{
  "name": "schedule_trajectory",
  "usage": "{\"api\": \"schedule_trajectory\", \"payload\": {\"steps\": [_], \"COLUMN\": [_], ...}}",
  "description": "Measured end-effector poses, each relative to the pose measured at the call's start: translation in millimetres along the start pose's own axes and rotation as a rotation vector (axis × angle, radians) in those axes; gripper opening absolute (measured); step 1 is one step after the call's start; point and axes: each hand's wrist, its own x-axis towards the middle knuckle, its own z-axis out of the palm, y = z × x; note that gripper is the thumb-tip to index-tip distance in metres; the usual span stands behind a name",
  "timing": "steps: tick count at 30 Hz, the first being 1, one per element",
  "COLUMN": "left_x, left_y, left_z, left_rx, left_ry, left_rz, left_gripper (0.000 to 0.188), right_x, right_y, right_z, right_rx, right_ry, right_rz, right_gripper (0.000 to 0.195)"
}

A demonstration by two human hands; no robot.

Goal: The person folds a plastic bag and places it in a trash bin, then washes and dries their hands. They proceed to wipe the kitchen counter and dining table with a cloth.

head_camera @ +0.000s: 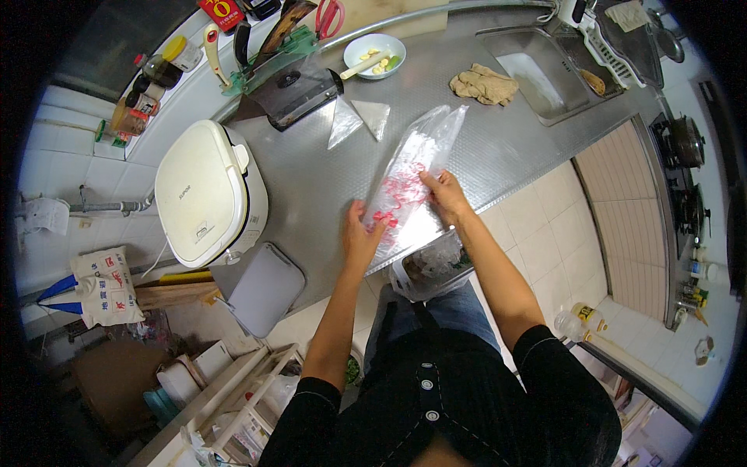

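Note:
A clear plastic bag with red printing (pixel 402 184) lies lengthwise over the steel counter between my hands. My left hand (pixel 363 230) grips its lower left edge, thumb on top. On its right edge, my right hand (pixel 444 192) holds the plastic between thumb and fingers. Just below the counter's edge, near my waist, is an open bin lined with a plastic bag (pixel 432 262), with refuse inside. Beyond the printed bag, two folded triangles of clear plastic (pixel 345 122) (pixel 373 118) lie on the counter.
A white rice cooker (pixel 201 192) and a grey board (pixel 265 289) stand to the left. Further back are a knife holder (pixel 303 96), a white bowl (pixel 374 44) with garlic cloves and a pale stalk, and a crumpled tan cloth (pixel 484 84) beside the sink (pixel 545 76).

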Motion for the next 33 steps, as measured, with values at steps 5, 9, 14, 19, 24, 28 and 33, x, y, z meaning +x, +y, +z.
{"api": "schedule_trajectory", "payload": {"steps": [5, 9, 14, 19, 24, 28, 33], "left_x": [10, 8, 5, 0, 5, 28, 32], "left_y": [-32, -37, -12, 23, 21, 49, 35], "left_z": [31, 73, 55, 50, 37, 31, 34], "left_rx": [-0.144, -0.213, -0.232, -0.354, 0.330, 0.438, 0.434], "left_ry": [-0.380, -0.320, -0.392, -0.498, -0.256, -0.553, -0.649], "left_rz": [-0.244, -0.218, -0.442, -0.669, 0.260, 0.776, 0.669], "left_gripper": [0.036, 0.035, 0.027, 0.025, 0.025, 0.033, 0.028], "right_x": [14, 30, -45, -54, -45, -44, -53], "right_y": [-42, -16, 5, 6, 5, 14, 7], "right_z": [-22, -59, -34, -36, -51, -65, -61], "right_rx": [-0.132, -0.239, -1.281, -1.371, -1.381, -1.398, -1.369], "right_ry": [0.063, 0.479, -0.091, -0.173, -0.225, -0.306, -0.246], "right_rz": [-0.052, -0.399, -0.905, -0.854, -0.873, -0.918, -0.946], "right_gripper": [0.026, 0.046, 0.054, 0.049, 0.036, 0.034, 0.032]}}
